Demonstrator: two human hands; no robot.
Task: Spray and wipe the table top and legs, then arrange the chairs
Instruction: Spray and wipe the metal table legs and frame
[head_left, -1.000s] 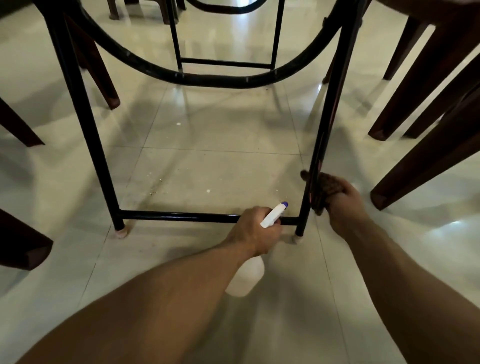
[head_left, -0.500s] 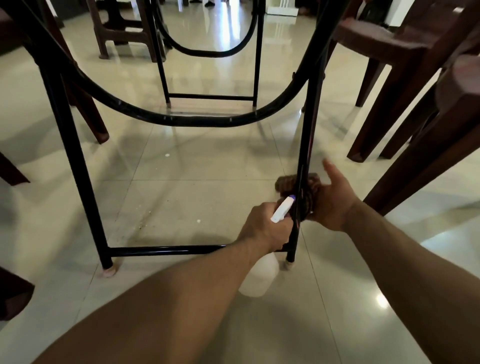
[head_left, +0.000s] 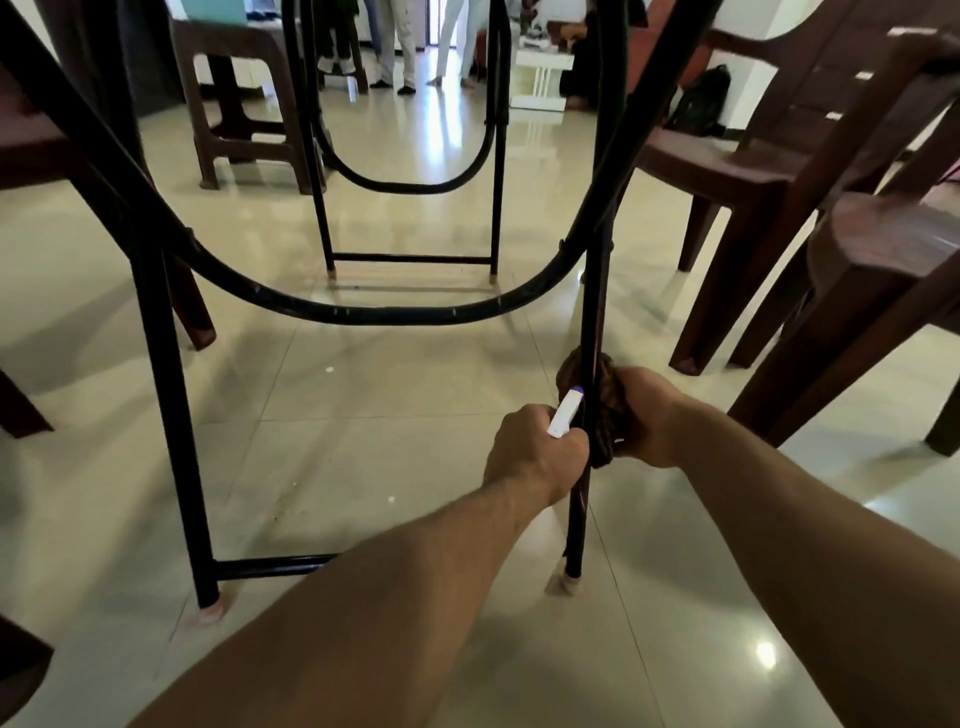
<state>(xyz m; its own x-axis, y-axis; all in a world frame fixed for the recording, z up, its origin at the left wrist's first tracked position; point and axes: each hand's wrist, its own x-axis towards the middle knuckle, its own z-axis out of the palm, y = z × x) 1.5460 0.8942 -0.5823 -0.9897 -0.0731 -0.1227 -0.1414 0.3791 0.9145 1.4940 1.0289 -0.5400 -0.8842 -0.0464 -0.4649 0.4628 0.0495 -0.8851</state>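
Observation:
I look under a table with a black metal frame. Its near right leg (head_left: 592, 312) runs down to a capped foot on the tiled floor. My right hand (head_left: 649, 415) presses a brown cloth (head_left: 602, 410) around this leg, about a third of the way up. My left hand (head_left: 535, 452) grips a white spray bottle (head_left: 563, 421) with a purple tip, just left of the same leg; the bottle's body is hidden behind my hand and forearm. The near left leg (head_left: 171, 395) and a curved black brace (head_left: 384, 314) join the frame.
Dark brown plastic chairs (head_left: 769, 171) stand close on the right, and more chair legs (head_left: 192, 312) on the left. A brown stool (head_left: 244, 88) and the table's far legs (head_left: 410, 257) lie ahead. People's legs and a white stand show at the back.
My right hand has slid the cloth up the right leg from near the foot. My left hand with the bottle rose alongside it, and my view lifted toward the room.

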